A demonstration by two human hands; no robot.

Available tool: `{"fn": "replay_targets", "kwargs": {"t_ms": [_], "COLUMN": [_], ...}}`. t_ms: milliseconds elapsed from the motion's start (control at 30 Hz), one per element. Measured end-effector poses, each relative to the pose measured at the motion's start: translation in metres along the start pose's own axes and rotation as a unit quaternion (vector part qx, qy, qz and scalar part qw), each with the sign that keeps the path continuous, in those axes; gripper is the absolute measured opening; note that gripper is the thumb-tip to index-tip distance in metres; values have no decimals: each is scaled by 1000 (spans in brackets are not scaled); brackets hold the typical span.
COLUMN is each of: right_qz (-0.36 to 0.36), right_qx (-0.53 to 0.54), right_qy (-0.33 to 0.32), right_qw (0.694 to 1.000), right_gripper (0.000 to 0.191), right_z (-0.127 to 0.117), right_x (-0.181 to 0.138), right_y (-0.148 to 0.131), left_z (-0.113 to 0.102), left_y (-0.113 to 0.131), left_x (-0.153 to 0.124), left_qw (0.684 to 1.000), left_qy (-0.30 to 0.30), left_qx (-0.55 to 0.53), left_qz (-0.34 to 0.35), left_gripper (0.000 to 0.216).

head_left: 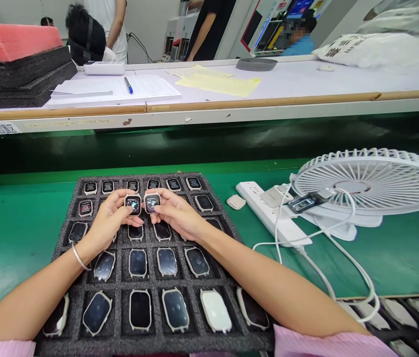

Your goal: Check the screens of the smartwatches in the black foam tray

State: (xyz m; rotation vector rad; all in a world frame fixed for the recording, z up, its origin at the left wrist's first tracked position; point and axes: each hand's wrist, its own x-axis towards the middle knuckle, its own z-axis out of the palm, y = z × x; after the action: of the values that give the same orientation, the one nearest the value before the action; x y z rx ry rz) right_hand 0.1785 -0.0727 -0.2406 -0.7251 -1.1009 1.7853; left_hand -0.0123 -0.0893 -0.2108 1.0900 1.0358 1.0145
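Note:
My left hand point(114, 214) grips a smartwatch case point(133, 204) by its edges, thumb on the lit screen. Beside it, my right hand point(176, 214) pinches a second smartwatch case point(152, 202), its screen lit too and my thumb over the lower part. Both are held up side by side above a dark foam tray point(118, 302). In the tray's square pockets lie many strapless watch cases, such as a dark-screened one point(138, 263). Along the back row several screens show small text. One case in the front row point(215, 310) lies with a white face up. My hands and forearms hide some pockets.
At right, a white fan point(373, 183) stands by a power strip point(272, 213) with white cables and a small meter point(308, 202). More cases sit lower right point(398, 312). A raised shelf point(209, 101) behind holds papers, a pen point(128, 85) and foam blocks point(16, 64). People are beyond.

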Motion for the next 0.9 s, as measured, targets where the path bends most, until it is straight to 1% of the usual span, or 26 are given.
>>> {"fn": "replay_targets", "kwargs": {"t_ms": [233, 433, 900], "right_qz": [-8, -10, -23], "right_qx": [-43, -46, -48], "right_qy": [-7, -12, -12], "right_qw": [999, 999, 999], "right_gripper": [34, 33, 34], "right_z": [1, 1, -1], "right_x": [-2, -2, -1], "right_y": [-1, -1, 1], "left_z": [0, 0, 0], "left_y": [-1, -1, -1], "left_x": [1, 1, -1], "left_qw": [1000, 1000, 1000], "left_qy": [-13, -17, -19], "left_qx": [6, 2, 6], "left_qz": [-8, -12, 1], "left_gripper": [34, 35, 34]}}
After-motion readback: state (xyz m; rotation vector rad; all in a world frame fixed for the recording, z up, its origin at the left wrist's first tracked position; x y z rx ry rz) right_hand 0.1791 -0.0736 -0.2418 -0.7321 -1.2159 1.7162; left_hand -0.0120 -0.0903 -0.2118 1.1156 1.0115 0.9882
